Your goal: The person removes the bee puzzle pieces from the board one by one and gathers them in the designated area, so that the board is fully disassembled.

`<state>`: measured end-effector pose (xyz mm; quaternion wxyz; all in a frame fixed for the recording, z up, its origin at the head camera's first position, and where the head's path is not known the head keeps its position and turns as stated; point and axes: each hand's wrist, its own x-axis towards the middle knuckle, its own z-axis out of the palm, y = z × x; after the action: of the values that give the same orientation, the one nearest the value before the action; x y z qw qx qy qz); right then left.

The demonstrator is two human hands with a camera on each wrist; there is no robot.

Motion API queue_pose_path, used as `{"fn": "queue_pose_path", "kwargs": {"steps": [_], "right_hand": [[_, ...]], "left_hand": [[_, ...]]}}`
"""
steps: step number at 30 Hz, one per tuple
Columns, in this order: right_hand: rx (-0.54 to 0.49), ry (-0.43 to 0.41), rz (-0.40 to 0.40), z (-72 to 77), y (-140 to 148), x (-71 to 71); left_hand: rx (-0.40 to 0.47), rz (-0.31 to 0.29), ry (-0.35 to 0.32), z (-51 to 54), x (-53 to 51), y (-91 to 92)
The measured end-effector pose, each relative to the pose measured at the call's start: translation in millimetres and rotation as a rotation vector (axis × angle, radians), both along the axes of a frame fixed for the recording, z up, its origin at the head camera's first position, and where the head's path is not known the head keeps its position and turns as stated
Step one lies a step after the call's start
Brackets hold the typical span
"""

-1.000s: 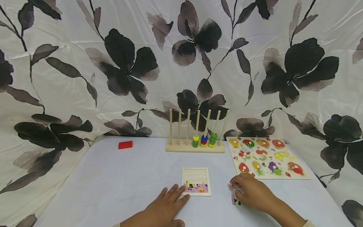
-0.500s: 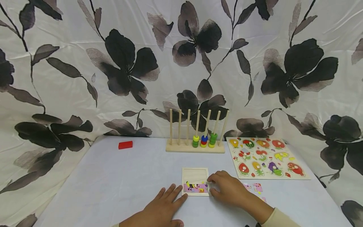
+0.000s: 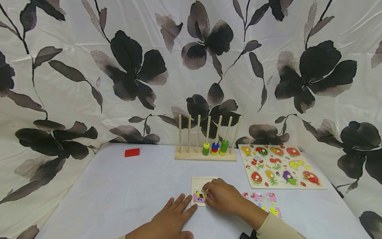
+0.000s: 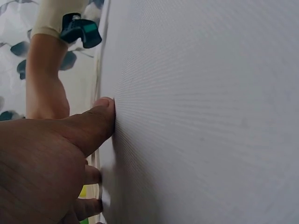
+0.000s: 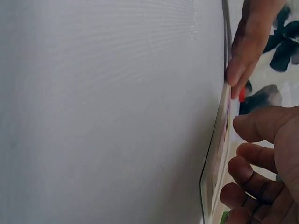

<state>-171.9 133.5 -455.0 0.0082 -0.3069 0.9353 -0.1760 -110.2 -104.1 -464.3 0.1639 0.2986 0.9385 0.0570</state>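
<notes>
A small square puzzle tray (image 3: 194, 181) of pale wood lies at the table's middle, with a pink row bearing a yellow-and-black figure along its lower part. My left hand (image 3: 173, 217) lies palm down with spread fingers, its fingertips at the tray's lower left corner. Over the tray's right half, my right hand (image 3: 225, 197) pinches a small puzzle piece with thumb and fingers; the piece is mostly hidden behind them. In the right wrist view its fingers are curled close above the tray (image 5: 216, 154). Loose pink puzzle pieces (image 3: 271, 198) lie right of the tray.
A wooden peg rack (image 3: 206, 156) with coloured rings on some pegs stands at the back. Right of it lies a fruit puzzle board (image 3: 280, 166). A red block (image 3: 132, 152) sits at the back left. Behind hangs a flowered cloth (image 3: 149, 126).
My right hand has gone left from the loose pieces to over the tray, and a piece with black and yellow has left the group. The left hand stays almost still.
</notes>
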Motion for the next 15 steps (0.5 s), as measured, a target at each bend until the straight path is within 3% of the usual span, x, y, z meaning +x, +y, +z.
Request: {"fn": "queue_pose_path", "kwargs": {"steps": [15], "right_hand": [[0.019, -0.057, 0.026, -2.1, -19, -6.4]], "left_hand": [[0.028, -0.017, 0.036, -2.3, 2.5, -2.5]]}}
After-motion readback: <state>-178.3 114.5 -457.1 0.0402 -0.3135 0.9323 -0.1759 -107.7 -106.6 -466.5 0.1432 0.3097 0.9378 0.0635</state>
